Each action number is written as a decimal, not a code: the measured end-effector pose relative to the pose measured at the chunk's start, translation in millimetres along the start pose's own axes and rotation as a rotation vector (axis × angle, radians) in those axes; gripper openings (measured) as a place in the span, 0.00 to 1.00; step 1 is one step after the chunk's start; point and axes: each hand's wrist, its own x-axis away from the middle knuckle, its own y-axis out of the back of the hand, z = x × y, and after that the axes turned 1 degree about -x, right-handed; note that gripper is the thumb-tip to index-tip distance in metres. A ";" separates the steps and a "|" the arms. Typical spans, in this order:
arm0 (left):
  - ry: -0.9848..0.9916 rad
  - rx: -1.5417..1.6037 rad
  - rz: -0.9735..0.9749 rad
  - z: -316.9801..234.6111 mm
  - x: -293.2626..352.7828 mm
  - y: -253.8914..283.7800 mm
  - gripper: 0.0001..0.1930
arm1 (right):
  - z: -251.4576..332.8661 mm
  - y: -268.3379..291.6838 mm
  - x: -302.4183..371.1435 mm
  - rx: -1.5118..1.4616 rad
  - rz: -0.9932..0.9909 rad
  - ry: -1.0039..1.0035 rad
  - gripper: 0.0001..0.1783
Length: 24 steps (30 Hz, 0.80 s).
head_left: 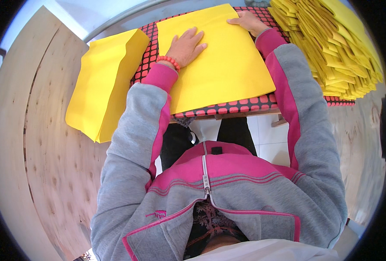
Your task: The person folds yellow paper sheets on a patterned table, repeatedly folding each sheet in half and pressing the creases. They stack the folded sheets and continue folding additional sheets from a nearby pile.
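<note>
A large flat yellow sheet (219,65), which looks like soft cloth or felt, lies in front of me on a red-and-black patterned tabletop (249,104). My left hand (185,48), with a red bead bracelet at the wrist, rests on the left part of the sheet, palm down and fingers spread. At the sheet's far right edge is my right hand (248,22). Its fingertips lie over that edge and appear to pinch it; the underside of the grip is hidden.
To the left, a stack of folded yellow sheets (101,82) sits partly over a pale wooden board (53,130). A tall, uneven pile of folded yellow pieces (328,48) stands at the right, beside my right forearm. The table's near edge is just before my lap.
</note>
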 end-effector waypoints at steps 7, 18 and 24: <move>0.199 -0.051 0.086 5.6 -3.7 -16.4 0.48 | 10.2 0.2 3.8 -0.071 -0.023 -0.006 0.20; 0.190 -0.021 0.049 4.0 -4.2 -18.5 0.52 | 36.0 6.4 60.5 0.178 0.044 -0.177 0.17; 0.216 -0.038 0.092 -1.2 -4.0 -9.7 0.52 | 40.9 10.8 20.1 -0.029 0.017 -0.330 0.16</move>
